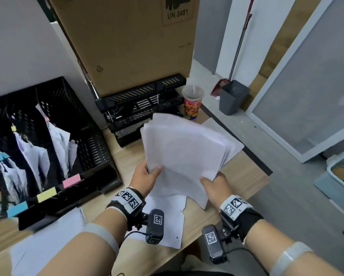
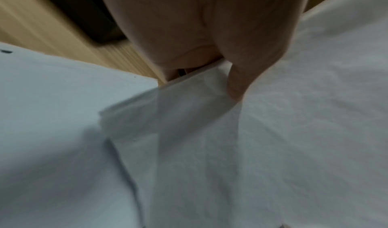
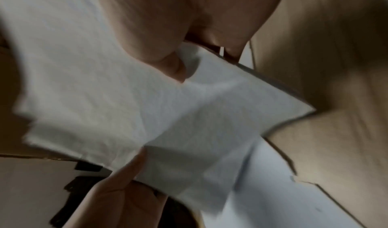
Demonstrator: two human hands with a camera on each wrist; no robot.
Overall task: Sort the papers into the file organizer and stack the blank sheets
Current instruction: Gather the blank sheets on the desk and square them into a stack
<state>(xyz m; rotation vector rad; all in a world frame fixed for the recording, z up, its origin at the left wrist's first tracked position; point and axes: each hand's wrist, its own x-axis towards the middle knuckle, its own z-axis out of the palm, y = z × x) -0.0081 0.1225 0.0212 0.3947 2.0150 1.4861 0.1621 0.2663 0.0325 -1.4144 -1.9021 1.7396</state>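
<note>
I see the left hand [image 1: 145, 177] and right hand [image 1: 216, 187] each pinching a near corner of the sheaf of blank sheets [image 1: 187, 152], thumbs on top, raised off the desk [image 1: 125, 156]. Black file organizer [image 1: 71, 124] sits left, papers in its slots; loose sheets [image 1: 167, 220] lie beneath, near.

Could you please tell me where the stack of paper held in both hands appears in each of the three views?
Head: the stack of paper is in the centre, tilted above the desk, the left hand and right hand gripping its near corners.
Left wrist: it fills the right and lower part, the thumb on top.
Right wrist: it crosses the middle.
Shared landmark: the loose sheet lying on the desk below.
</note>
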